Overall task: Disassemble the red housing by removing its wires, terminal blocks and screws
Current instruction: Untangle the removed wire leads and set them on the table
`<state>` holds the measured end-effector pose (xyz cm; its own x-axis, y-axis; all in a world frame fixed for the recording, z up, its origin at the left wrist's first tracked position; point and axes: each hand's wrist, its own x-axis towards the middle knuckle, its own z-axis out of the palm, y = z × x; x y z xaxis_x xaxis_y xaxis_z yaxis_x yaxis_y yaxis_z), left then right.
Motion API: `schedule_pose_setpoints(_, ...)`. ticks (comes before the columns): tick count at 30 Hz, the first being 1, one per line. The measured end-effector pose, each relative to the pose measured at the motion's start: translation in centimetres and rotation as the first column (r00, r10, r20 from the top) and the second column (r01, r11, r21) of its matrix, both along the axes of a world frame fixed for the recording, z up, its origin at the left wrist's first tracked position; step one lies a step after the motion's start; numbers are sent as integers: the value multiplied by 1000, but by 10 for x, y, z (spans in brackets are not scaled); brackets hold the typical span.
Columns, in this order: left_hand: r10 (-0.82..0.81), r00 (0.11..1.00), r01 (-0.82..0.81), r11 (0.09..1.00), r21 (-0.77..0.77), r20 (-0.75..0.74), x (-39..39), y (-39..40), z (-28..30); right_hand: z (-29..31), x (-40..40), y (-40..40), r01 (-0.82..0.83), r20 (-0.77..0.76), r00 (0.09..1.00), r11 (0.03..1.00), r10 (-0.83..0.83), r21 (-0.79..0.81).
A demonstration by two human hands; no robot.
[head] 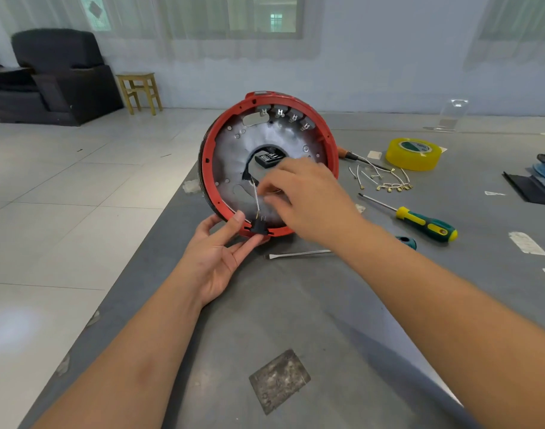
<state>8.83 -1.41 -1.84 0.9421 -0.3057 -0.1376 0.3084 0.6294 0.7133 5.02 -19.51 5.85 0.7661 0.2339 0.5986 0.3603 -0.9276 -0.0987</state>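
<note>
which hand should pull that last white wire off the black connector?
Right hand: its fingers are already at the white wire. Left hand steadies the red housing at its lower rim.

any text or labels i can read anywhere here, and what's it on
No text can be read for certain.
Yellow tape roll: its green and white core label carries print, too small and blurred to read.
Red housing: no visible lettering.
Green and yellow screwdriver: no visible marking on the handle.
Paper scraps on the grey table: blank or too blurred to tell.
</note>
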Motion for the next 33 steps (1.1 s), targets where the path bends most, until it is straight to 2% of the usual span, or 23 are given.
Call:
schedule_pose_setpoints(5,-20,1000,20,1000,-1,-2,0,0,-1,13,47,20,-1,-105,994,995,-10,-103)
schedule_pose_setpoints(12,-61,998,61,998,12,15,1,1,-1,5,61,34,-5,-90,996,964,-20,-267)
schedule_pose_setpoints(20,-81,996,81,997,3,21,0,2,-2,-5,62,37,77,10,997,948,-77,-309)
schedule_pose_setpoints(30,-80,996,79,996,27,25,2,1,-3,-7,60,36,115,3,993,957,-118,-267)
schedule_pose_setpoints(33,-76,997,75,997,33,23,1,1,-2,-5,59,32,100,-56,993,988,-107,-119)
